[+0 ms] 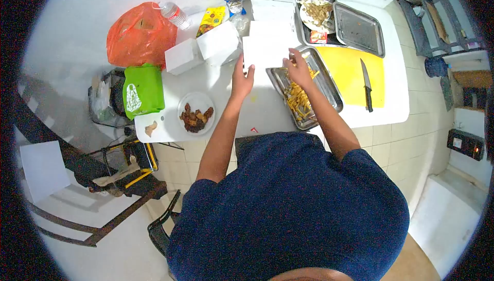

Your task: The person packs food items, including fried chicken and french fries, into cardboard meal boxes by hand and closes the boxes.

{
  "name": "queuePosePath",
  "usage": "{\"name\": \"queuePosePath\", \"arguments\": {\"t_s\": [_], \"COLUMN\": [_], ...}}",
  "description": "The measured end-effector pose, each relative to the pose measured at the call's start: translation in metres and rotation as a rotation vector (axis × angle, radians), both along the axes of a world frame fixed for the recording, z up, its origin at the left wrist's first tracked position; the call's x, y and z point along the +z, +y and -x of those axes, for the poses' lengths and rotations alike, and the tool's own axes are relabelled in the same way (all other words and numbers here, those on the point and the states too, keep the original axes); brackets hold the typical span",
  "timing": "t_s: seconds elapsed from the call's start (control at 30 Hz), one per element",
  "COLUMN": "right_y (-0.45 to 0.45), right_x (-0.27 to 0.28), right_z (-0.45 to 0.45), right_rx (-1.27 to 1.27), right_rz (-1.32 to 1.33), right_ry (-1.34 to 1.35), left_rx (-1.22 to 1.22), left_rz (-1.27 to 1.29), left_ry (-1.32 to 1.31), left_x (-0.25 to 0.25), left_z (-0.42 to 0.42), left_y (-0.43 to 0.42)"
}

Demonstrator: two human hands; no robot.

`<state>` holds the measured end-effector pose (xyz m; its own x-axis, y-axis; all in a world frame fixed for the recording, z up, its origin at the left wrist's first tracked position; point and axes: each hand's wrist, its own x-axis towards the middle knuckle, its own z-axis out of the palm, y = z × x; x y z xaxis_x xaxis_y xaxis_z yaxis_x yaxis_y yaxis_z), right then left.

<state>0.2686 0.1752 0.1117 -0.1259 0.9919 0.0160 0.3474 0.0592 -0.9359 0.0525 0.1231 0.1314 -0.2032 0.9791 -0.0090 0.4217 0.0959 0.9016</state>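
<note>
A white cardboard box (266, 52) is held between my two hands near the middle of the table. My left hand (241, 80) grips its left side, thumb at the near corner. My right hand (299, 70) has its fingers curled at the box's right edge, above a metal tray (334, 95) of French fries (299, 101). To the left, a clear plate (207, 127) holds browned fried chicken pieces (195, 119). More white boxes (218, 41) stand behind my left hand.
A knife (367, 85) lies on a yellow cutting board (339, 70) at right. Behind are another tray (358, 26) and a plate of food (316, 13). At left are an orange plastic bag (139, 36), a bottle (175, 15), a yellow packet (211, 20) and a green bag (144, 90).
</note>
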Motion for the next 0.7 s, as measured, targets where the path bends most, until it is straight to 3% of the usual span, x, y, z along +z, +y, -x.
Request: {"name": "queuePosePath", "arguments": {"t_s": [0.1,0.13,0.23,0.27,0.47,0.7], "right_y": [0.034,0.043,0.065,0.071,0.081,0.086], "right_x": [0.012,0.012,-0.006,-0.015,-0.034,-0.007], "right_z": [-0.001,0.000,-0.001,-0.002,0.002,0.009], "right_rx": [-0.054,-0.063,-0.081,-0.084,-0.092,-0.117], "right_rz": [0.001,0.023,0.048,0.047,0.229,0.312], "right_ry": [0.027,0.052,-0.005,-0.024,0.035,0.098], "left_rx": [0.027,0.019,0.036,0.015,0.040,0.011], "left_rz": [-0.076,-0.069,-0.075,-0.030,0.054,0.141], "left_ry": [-0.007,-0.123,0.049,-0.030,0.054,-0.134], "left_x": [0.003,0.004,-0.011,-0.014,-0.025,-0.042], "left_z": [-0.003,-0.003,-0.003,-0.004,-0.008,-0.005], "left_y": [0.041,0.053,0.078,0.083,0.102,0.114]}}
